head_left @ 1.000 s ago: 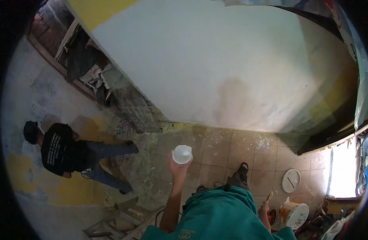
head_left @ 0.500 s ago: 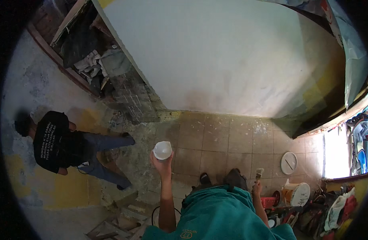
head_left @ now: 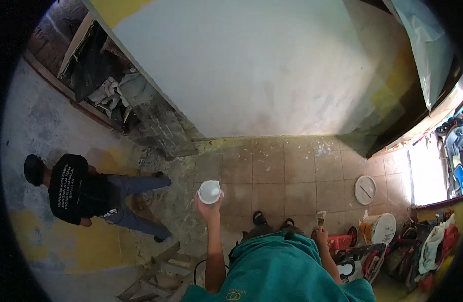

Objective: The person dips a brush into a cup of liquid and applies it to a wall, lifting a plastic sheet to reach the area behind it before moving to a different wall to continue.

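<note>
My left hand is closed around a white plastic cup, held out in front of me over the floor. White stuff, probably paint, shows inside it. Low at my right side, my right hand grips a paintbrush, its pale bristles pointing away from me. The brush is apart from the cup and from the wall. Ahead stands a large wall, mostly white, with yellow patches at its upper left and right.
A round white lid with a stick on it lies on the tiled floor. Right of me are a bucket, a red object and piled cloths. At left, another person in black stands facing a patchy wall. Wooden frames lie nearby.
My view has shifted slightly. The cup sits a little further right and lower in the picture, and the brush slightly left. Both feet now show more fully. Both hands keep their holds.
</note>
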